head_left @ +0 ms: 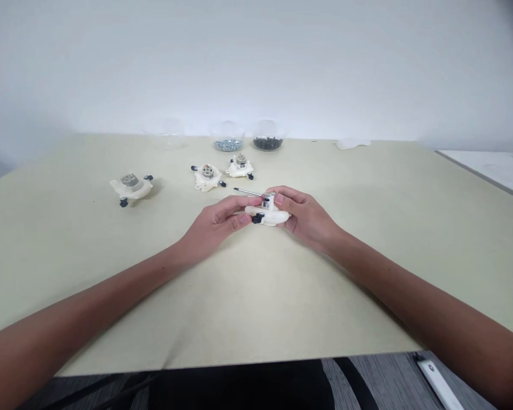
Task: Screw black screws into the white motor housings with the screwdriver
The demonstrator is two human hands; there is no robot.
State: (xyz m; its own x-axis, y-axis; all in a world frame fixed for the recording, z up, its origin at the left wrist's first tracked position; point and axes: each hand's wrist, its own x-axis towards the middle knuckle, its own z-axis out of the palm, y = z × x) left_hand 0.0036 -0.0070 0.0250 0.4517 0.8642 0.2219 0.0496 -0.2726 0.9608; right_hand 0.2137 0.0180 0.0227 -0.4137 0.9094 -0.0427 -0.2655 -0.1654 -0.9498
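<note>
Tabletop [85, 273] spreads beige beneath left hand [218, 223] and right hand [305, 217], both pinching a white housing [268, 216].

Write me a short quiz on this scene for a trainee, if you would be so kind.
1. How many white plastic housings lie on the table, apart from the one in the hands?
2. True or false: the clear bowl of silver screws stands to the right of the clear bowl of dark parts in this view.
3. What do the left hand and right hand hold between them?

Key: 1. Three. 2. False. 3. The held white housing.
</note>
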